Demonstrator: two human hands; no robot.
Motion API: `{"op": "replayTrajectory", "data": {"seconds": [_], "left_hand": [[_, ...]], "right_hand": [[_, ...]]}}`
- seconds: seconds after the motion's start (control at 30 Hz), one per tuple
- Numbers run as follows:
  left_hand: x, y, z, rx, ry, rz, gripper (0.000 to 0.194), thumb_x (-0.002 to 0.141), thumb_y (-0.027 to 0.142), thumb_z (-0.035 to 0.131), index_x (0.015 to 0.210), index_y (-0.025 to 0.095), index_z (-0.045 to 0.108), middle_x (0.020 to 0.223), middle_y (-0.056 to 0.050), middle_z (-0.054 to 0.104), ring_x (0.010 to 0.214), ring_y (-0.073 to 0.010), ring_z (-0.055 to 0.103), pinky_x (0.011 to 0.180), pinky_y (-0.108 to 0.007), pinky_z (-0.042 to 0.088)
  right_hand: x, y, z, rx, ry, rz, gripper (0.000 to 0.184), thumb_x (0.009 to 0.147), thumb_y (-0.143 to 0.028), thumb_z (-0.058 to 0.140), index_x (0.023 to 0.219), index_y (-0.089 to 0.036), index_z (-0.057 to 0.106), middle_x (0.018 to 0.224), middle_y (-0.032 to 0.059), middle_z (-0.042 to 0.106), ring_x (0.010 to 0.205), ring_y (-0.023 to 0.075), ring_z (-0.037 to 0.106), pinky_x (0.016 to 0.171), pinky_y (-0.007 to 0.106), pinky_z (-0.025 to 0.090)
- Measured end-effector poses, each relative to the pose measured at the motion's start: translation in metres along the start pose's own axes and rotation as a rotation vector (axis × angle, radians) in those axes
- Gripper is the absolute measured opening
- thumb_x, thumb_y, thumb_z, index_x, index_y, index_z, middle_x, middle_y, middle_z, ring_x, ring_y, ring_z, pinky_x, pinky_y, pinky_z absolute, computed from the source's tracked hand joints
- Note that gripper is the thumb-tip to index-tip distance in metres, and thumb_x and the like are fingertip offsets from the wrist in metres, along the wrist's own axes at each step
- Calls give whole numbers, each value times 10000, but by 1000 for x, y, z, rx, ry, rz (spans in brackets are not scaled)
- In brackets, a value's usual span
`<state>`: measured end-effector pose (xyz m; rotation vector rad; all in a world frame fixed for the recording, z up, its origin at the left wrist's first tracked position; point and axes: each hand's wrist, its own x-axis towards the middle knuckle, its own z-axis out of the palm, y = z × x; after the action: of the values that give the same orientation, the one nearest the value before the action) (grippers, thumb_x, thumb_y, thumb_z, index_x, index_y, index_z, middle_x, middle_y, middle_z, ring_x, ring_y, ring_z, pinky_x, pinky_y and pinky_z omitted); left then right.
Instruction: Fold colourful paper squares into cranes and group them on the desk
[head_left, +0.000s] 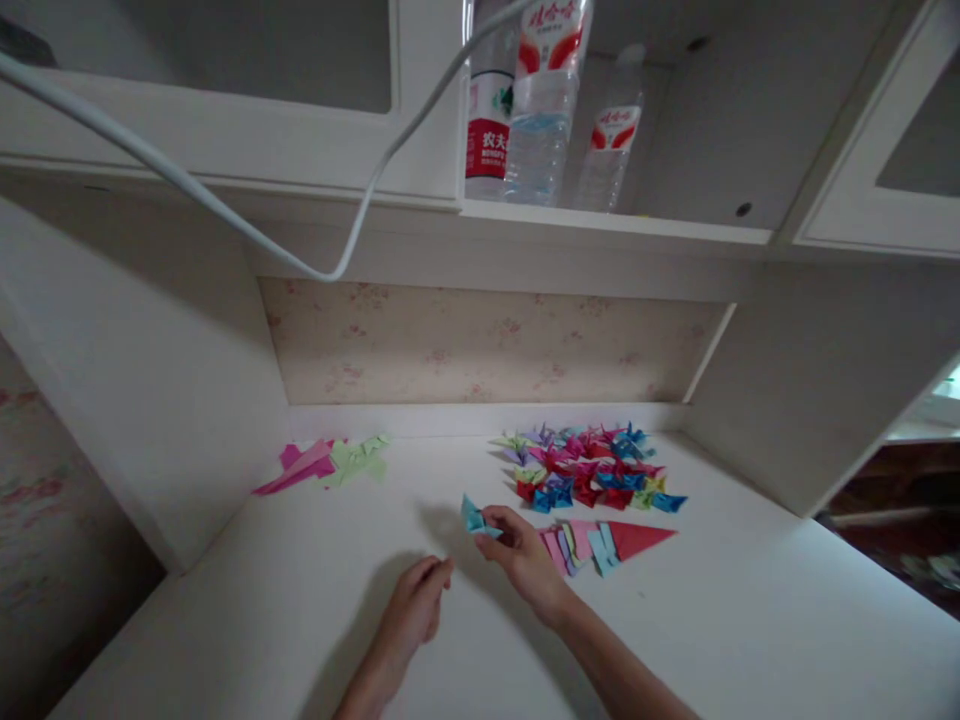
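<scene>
My right hand pinches a small light-blue folded paper piece just above the white desk. My left hand hovers close beside it, fingers curled together, with nothing visible in them. Right of my right hand lies a fan of partly folded coloured papers, including a red triangle. Behind those sits a heap of finished coloured folded paper figures.
Pink and green paper sheets lie at the back left of the desk. A shelf above holds plastic water bottles. A white cable hangs across the upper left. Cabinet side walls close in the desk left and right.
</scene>
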<state>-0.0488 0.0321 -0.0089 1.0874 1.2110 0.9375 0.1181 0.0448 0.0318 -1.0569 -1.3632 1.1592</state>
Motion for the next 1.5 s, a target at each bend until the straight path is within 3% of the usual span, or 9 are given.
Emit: {"op": "replayTrajectory", "data": {"seconds": [0.17, 0.33, 0.47, 0.6, 0.77, 0.97, 1.5], "left_hand": [[-18, 15, 7, 65, -45, 92, 408, 731, 578, 576, 774, 173, 559, 457, 106, 373, 373, -63, 322, 365, -181, 243], [-26, 15, 12, 132, -24, 128, 519, 756, 577, 562, 1036, 143, 609, 531, 68, 485, 419, -84, 422, 367, -178, 320], [-24, 10, 10, 163, -61, 165, 562, 748, 573, 596, 1098, 134, 615, 637, 17, 560, 528, -115, 518, 383, -177, 363], [-23, 7, 10, 217, -128, 201, 464, 766, 542, 597, 970, 131, 664, 624, 19, 541, 511, -101, 494, 397, -176, 350], [-25, 11, 9, 252, -132, 202, 368, 790, 481, 593, 865, 130, 675, 561, 52, 485, 448, -71, 415, 418, -179, 325], [-23, 13, 6, 247, -72, 205, 350, 766, 479, 618, 838, 141, 671, 540, 55, 487, 465, -81, 418, 433, -182, 310], [-23, 10, 9, 357, -71, 236, 322, 806, 443, 573, 740, 142, 669, 538, 51, 462, 496, -95, 401, 480, -207, 294]], "right_hand": [[-50, 13, -30, 0, 22, 89, 389, 784, -454, 647, 1066, -187, 665, 706, 16, 610, 651, 155, 533, 631, 277, 407], [-56, 21, -28, 117, -99, 120, 403, 757, -470, 675, 1055, -199, 685, 844, 48, 660, 609, 130, 512, 609, 274, 392], [-57, 18, -29, 139, -204, 123, 330, 766, -423, 674, 1010, -202, 688, 714, 3, 609, 579, 114, 480, 571, 246, 359], [-57, 16, -29, 220, -275, 151, 270, 748, -370, 698, 955, -206, 643, 651, -33, 538, 566, 105, 452, 531, 226, 342], [-54, 27, -25, 375, -163, 132, 306, 752, -419, 702, 927, -236, 530, 683, -57, 524, 478, 82, 436, 447, 209, 350], [-49, 41, -23, 237, -96, 132, 315, 797, -474, 655, 767, -178, 550, 538, -72, 460, 380, 52, 362, 362, 187, 277], [-47, 32, -27, 250, 6, 150, 292, 805, -436, 661, 801, -147, 624, 618, -41, 515, 420, 51, 432, 422, 211, 278]]}}
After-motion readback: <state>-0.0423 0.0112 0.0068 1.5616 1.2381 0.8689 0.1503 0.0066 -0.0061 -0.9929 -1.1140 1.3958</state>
